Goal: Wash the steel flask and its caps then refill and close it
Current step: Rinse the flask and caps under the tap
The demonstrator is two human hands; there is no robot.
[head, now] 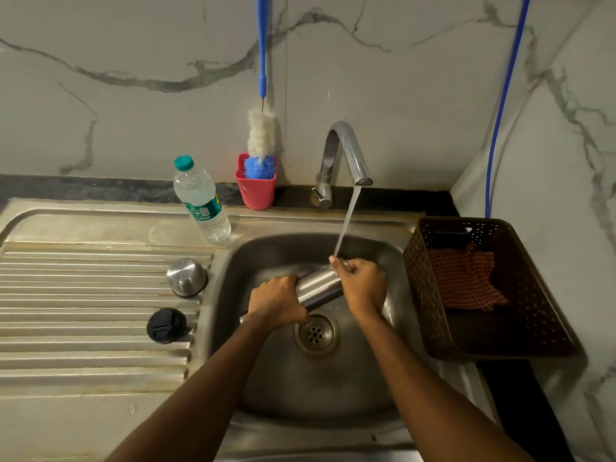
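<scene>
1. Drain (315, 333) is sitting just nearer than both hands, at the bottom of the sink (233, 261).
2. Left hand (278, 305) is gripping the steel flask (320, 288) round its lower body, fingers curled over it. Right hand (363, 288) is gripping the upper end, thumb & fingers wrapped round. Flask is hanging between them over the basin, prob. clear of the bottom.
3. Long axis is lying near-horizontal, running diag. from near-left to far-right. The far-right end is tilting up a bit & meeting the water stream (346, 221). Prob. the mouth end, but right hand is hiding it, so can't confirm.
4. Doing it well, imo: left hand turning the body while right is rubbing, so water is reaching all round. Grip needs to be firm, since wet steel is prob. slippery. Then tip the mouth into the stream for the inside.
5. Left of left hand, on the drainboard (83, 295): black cap (166, 325) nearer, steel cap (186, 276) just beyond it. Both are waiting, not touching each other.
6. Beyond right hand: tap (346, 151) is running.
</scene>
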